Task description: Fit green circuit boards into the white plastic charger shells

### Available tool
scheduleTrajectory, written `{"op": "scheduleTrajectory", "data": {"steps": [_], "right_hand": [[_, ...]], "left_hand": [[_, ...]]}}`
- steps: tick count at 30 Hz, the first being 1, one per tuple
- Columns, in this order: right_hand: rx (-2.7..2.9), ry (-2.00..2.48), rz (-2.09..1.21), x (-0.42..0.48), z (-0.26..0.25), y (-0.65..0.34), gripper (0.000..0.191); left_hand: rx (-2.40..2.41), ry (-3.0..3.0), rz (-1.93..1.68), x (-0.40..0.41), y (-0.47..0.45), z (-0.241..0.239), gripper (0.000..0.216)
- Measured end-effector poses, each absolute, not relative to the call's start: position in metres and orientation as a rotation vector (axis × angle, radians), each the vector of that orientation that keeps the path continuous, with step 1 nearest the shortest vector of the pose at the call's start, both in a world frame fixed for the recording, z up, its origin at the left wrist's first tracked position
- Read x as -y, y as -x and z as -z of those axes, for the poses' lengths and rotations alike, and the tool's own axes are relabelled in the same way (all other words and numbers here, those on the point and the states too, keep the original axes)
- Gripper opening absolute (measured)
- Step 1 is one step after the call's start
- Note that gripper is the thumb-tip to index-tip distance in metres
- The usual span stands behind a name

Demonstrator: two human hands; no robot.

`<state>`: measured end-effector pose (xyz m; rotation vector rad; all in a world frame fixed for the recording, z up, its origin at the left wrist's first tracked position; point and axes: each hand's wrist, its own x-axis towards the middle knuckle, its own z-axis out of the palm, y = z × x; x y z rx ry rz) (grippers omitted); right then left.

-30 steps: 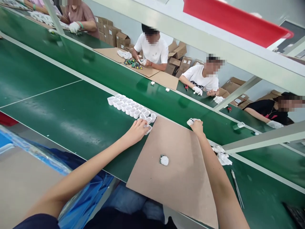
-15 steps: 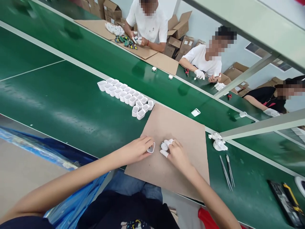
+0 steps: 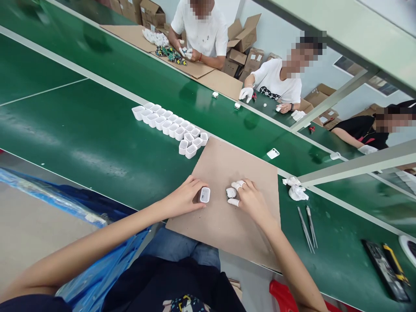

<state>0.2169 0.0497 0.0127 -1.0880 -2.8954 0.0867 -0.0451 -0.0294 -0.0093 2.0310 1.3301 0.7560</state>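
On the cardboard sheet (image 3: pixel 224 229) stands a small white plastic case (image 3: pixel 205 195), its open top up and a small dark mark inside. My left hand (image 3: pixel 185 198) is curved around its left side, with thumb and fingers apart and a slight gap to the case. My right hand (image 3: pixel 251 199), with white finger cots on thumb and fingertips, pinches a small white rounded part (image 3: pixel 231 193) with a dark edge just above the cardboard. Its exact kind is not clear.
Rows of white cases (image 3: pixel 167 123) stand left of the cardboard. At right lie crumpled white tissue (image 3: pixel 297 190), tweezers (image 3: pixel 307 229) and a black-and-yellow tool (image 3: pixel 394 262). A white cover (image 3: pixel 273 153) rests on the belt beyond. Co-workers sit opposite; a metal post (image 3: pixel 357 167) slants across the right.
The white case, tilted in my left hand before, now stands upright with the fingers loosened around it. My right hand has shifted slightly right with the white part. The cover has moved right.
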Motion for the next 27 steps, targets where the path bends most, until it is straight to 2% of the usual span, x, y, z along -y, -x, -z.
{"op": "scheduleTrajectory", "data": {"steps": [3, 6, 8, 13, 16, 19, 23, 27], "right_hand": [[2.9, 1.015, -0.187, -0.051, -0.01, -0.215, 0.042], [2.88, 0.94, -0.336, -0.053, -0.014, -0.211, 0.024], [2.807, 0.932, -0.42, -0.052, -0.022, -0.209, 0.019], [2.495, 0.88, -0.591, -0.039, -0.04, -0.211, 0.033], [2.163, 0.71, -0.73, -0.031, -0.038, -0.214, 0.034], [1.982, 0.618, -0.673, -0.022, -0.029, -0.216, 0.041], [2.045, 0.566, -0.424, -0.011, -0.026, -0.217, 0.059], [2.134, 0.49, -0.339, -0.004, -0.029, -0.216, 0.059]], "left_hand": [[-1.335, -2.047, -0.77, 0.029, 0.045, 0.014, 0.039], [-1.333, -2.051, -0.777, 0.027, 0.044, 0.016, 0.033], [-1.315, -2.066, -0.79, 0.022, 0.042, 0.013, 0.036], [-1.159, -2.187, -0.878, -0.001, 0.032, -0.008, 0.042], [-1.044, -2.248, -0.938, -0.014, 0.019, -0.019, 0.045], [-0.93, -2.267, -1.001, -0.021, 0.006, -0.02, 0.049], [-0.839, -2.276, -1.092, -0.019, 0.0, -0.011, 0.048], [-0.785, -2.266, -1.126, -0.011, 0.003, -0.003, 0.052]]}}
